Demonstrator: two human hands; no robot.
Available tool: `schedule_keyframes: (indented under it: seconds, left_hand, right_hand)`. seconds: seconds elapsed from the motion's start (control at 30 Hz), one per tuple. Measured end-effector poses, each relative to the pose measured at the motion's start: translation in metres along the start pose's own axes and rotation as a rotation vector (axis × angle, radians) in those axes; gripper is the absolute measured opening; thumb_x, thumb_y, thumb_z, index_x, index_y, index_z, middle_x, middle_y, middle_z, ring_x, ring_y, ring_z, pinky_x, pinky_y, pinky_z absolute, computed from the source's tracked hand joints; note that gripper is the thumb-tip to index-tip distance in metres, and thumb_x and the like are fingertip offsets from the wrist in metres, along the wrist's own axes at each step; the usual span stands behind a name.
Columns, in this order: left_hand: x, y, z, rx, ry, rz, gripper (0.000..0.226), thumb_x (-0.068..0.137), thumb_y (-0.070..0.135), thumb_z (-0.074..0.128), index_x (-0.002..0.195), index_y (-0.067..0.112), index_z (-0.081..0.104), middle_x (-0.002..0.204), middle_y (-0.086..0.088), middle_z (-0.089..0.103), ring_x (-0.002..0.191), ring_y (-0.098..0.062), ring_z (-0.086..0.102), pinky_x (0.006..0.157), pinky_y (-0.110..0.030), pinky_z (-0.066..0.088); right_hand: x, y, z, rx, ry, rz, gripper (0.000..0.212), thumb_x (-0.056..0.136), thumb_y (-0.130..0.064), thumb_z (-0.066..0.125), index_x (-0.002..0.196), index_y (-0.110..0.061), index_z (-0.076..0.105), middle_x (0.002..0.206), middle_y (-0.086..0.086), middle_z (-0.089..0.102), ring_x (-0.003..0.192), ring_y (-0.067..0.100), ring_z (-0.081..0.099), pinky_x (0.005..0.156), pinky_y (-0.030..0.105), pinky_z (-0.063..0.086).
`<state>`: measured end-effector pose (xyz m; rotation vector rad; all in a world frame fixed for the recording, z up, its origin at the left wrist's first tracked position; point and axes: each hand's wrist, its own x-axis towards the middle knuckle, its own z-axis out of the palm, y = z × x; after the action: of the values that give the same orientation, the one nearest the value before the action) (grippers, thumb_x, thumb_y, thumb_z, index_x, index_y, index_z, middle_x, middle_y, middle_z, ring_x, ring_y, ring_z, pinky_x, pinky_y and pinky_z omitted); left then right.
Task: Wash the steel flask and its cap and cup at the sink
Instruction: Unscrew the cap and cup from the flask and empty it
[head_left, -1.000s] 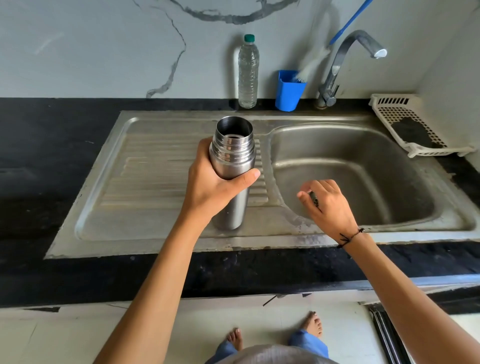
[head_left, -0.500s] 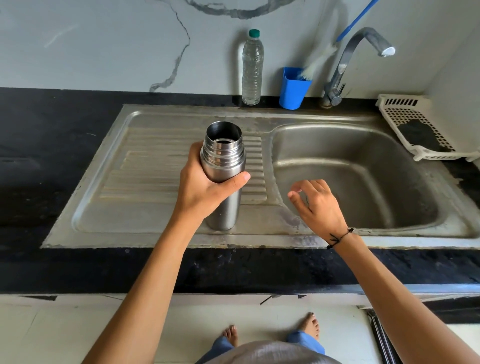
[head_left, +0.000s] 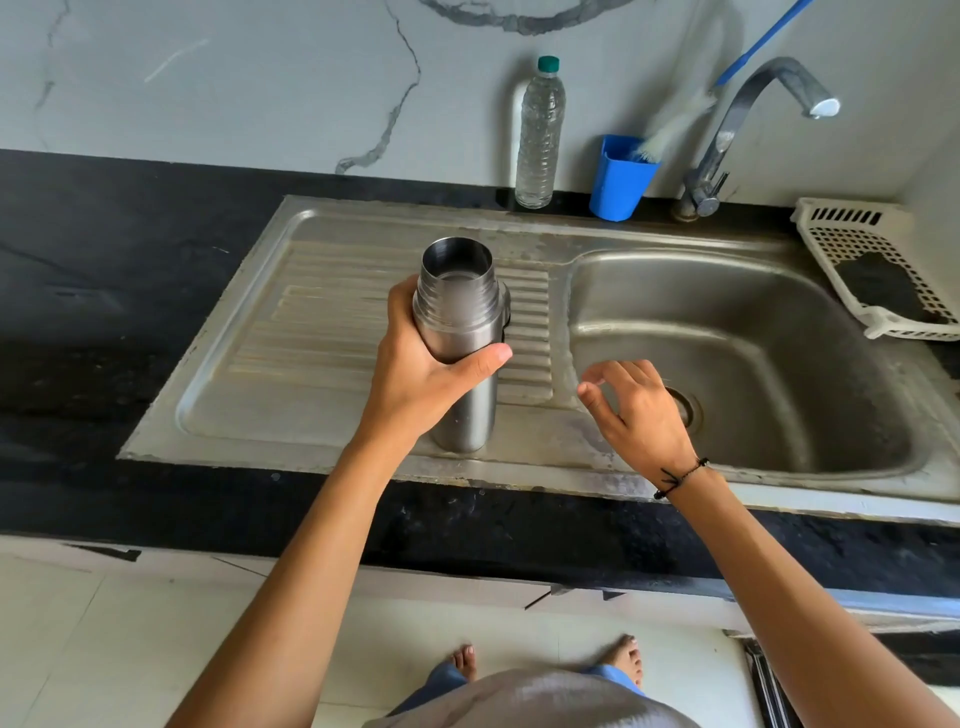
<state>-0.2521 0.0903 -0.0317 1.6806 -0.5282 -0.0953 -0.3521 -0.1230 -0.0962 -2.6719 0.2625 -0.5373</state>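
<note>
The steel flask (head_left: 464, 317) stands upright on the ribbed draining board (head_left: 311, 338), its threaded mouth open with no cap or cup on it. My left hand (head_left: 415, 384) grips its upper body, thumb across the front. My right hand (head_left: 641, 415) hovers over the left side of the sink basin (head_left: 769, 332), near the drain, fingers loosely curled and holding nothing I can see. No cap or cup shows in view; a small dark part peeks out behind the flask's right shoulder.
At the back stand a clear water bottle (head_left: 540, 135), a blue holder (head_left: 621, 182) with a blue-handled brush (head_left: 670, 135), and the tap (head_left: 727, 130). A white plastic basket (head_left: 844, 244) sits right of the basin. Black counter surrounds the sink.
My right hand has loosened its fingers and shifted slightly over the basin's left side. My left hand keeps the flask in the same place on the draining board.
</note>
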Motion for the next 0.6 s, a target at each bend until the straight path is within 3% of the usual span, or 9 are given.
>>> schedule_keyframes:
  seconds: [0.2,0.3,0.37,0.5,0.6]
  left_hand:
    - [-0.010,-0.002,-0.007,0.087,-0.046,-0.003,0.091,0.058,0.038,0.085,0.130,0.017,0.033,0.116,0.017,0.050,0.099,0.018,0.050,0.079,0.000,0.039]
    - [-0.026,-0.009,-0.009,0.177,0.046,0.030,0.095,0.058,0.055,0.076,0.132,0.015,0.033,0.128,0.002,0.044,0.115,-0.004,0.047,0.094,-0.009,0.037]
    - [-0.042,-0.017,-0.008,0.196,0.148,0.081,0.088,0.063,0.054,0.071,0.130,0.007,0.037,0.127,-0.007,0.045,0.116,-0.016,0.048,0.100,-0.020,0.038]
    - [-0.077,-0.027,0.005,0.246,0.340,0.180,0.057,0.075,0.039,0.066,0.110,-0.001,0.046,0.105,-0.011,0.048,0.093,-0.025,0.051,0.085,-0.029,0.045]
    - [-0.094,-0.025,0.028,0.272,0.319,0.219,0.044,0.077,0.033,0.065,0.102,0.000,0.050,0.095,-0.009,0.048,0.085,-0.021,0.050,0.077,-0.022,0.043]
  right_hand:
    - [0.002,-0.009,0.004,0.023,-0.016,0.001,0.059,0.090,-0.054,0.031,0.100,-0.006,0.065,0.097,0.009,0.067,0.100,0.029,0.054,0.070,0.031,0.043]
    - [0.002,-0.012,0.006,0.032,-0.021,0.007,0.059,0.090,-0.054,0.030,0.100,-0.007,0.065,0.098,0.008,0.067,0.100,0.029,0.054,0.072,0.031,0.042]
    - [0.003,-0.013,0.007,0.045,-0.035,0.014,0.060,0.090,-0.055,0.029,0.101,-0.007,0.065,0.098,0.007,0.066,0.101,0.027,0.053,0.073,0.030,0.041]
    - [0.004,-0.014,0.009,0.085,-0.053,0.009,0.058,0.090,-0.055,0.030,0.100,-0.009,0.064,0.098,0.005,0.066,0.102,0.025,0.052,0.072,0.028,0.040]
    - [0.003,-0.008,0.010,0.118,-0.074,-0.009,0.059,0.089,-0.056,0.029,0.099,-0.010,0.064,0.098,0.005,0.066,0.101,0.024,0.051,0.071,0.029,0.040]
